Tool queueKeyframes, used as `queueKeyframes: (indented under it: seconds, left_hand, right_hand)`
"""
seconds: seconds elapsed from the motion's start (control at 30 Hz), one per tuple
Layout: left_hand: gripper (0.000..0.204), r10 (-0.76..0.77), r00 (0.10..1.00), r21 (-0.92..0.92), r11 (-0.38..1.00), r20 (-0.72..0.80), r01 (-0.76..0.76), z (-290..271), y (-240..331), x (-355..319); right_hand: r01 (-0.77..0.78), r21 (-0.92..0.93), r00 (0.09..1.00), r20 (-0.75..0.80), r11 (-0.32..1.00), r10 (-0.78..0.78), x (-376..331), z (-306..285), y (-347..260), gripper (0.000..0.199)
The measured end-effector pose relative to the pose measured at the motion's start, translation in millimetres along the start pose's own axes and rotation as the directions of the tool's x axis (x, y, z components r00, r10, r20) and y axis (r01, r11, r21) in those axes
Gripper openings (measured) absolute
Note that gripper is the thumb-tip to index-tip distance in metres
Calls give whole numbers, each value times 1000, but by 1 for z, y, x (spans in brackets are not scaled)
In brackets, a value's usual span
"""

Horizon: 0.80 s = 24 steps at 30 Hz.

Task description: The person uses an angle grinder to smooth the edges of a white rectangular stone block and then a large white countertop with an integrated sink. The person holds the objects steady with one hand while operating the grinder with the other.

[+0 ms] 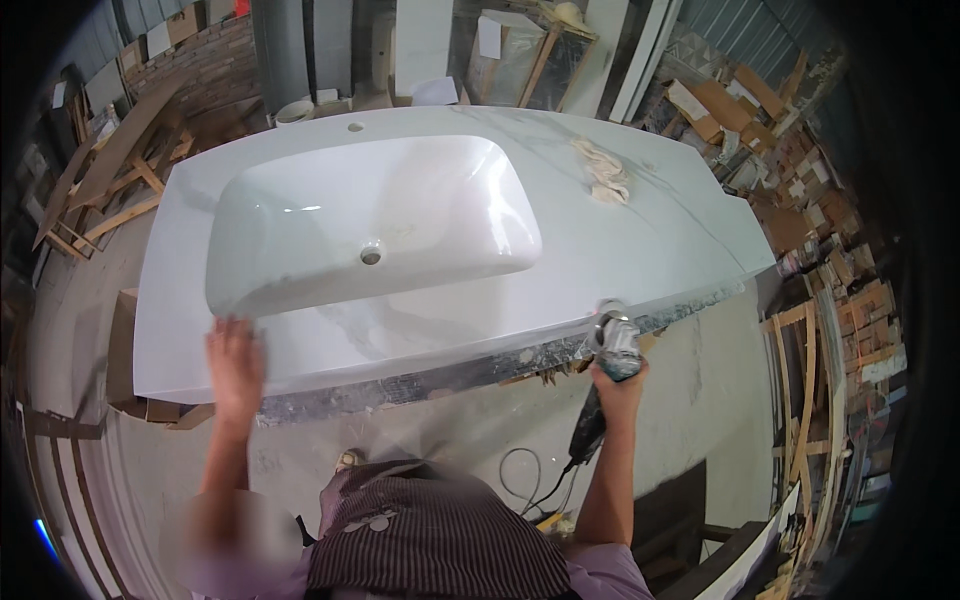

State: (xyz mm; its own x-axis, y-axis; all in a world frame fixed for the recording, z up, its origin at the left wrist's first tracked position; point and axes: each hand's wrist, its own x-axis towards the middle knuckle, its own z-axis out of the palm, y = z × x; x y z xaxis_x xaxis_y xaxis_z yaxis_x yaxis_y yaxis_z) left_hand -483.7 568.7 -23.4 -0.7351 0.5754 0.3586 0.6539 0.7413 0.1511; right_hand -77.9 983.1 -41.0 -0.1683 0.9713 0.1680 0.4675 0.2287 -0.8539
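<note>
Hands: two, both the wearer's own; left hand (236, 362) and right hand (622, 385).
Left grip: fingers extended at the near-left corner of the basin, closed on nothing visible (the hand is blurred; how firmly it presses, I cannot tell).
Right grip: fingers wrapped around the body of one power tool (617, 345).
Power tool: one, dark body with a metallic head; the head is at the front edge of the countertop, right of the basin (contact with the edge cannot be told). One black cord (548, 494) runs from its lower end toward the floor.
Countertop: one, white with grey veining (660, 235), spread out in front of the person.
Basin: one, white, rounded rectangle (285, 245), in the left and middle part of the countertop; inside it, one round drain opening (371, 254) (glossy walls, some reflections).
Tap hole: one (355, 127), in the countertop behind the basin.
Cloth: one, crumpled, cream (604, 176), lying on the countertop to the right of the basin.
Bucket: one, pale (294, 111), behind the countertop's far edge (contents cannot be made out).
Cardboard box: one (122, 345), beside the countertop's left end (interior mostly hidden).
</note>
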Motion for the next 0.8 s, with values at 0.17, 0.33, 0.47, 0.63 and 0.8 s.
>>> queueKeyframes:
  seconds: [0.17,0.33,0.47,0.63,0.8]
  left_hand:
    - [46,11,1000,49,999,-20,-10,1,62,15]
    - [44,40,997,50,998,-69,-36,-5,60,13]
    - [42,75,992,33,997,-98,-73,-2,60,12]
    - [42,62,993,0,998,-100,-62,-1,69,16]
    - [46,38,996,24,999,-82,-36,2,61,11]
  right_hand:
    - [-2,-67,995,-101,998,-5,30,-24,1,83]
    - [84,115,955,274,990,-113,-54,8,-41,85]
    - [211,-94,800,588,973,-117,-116,53,-91,88]
    - [205,-196,737,675,959,-20,-140,72,-116,88]
    - [-11,-83,769,636,996,62,-128,57,-110,85]
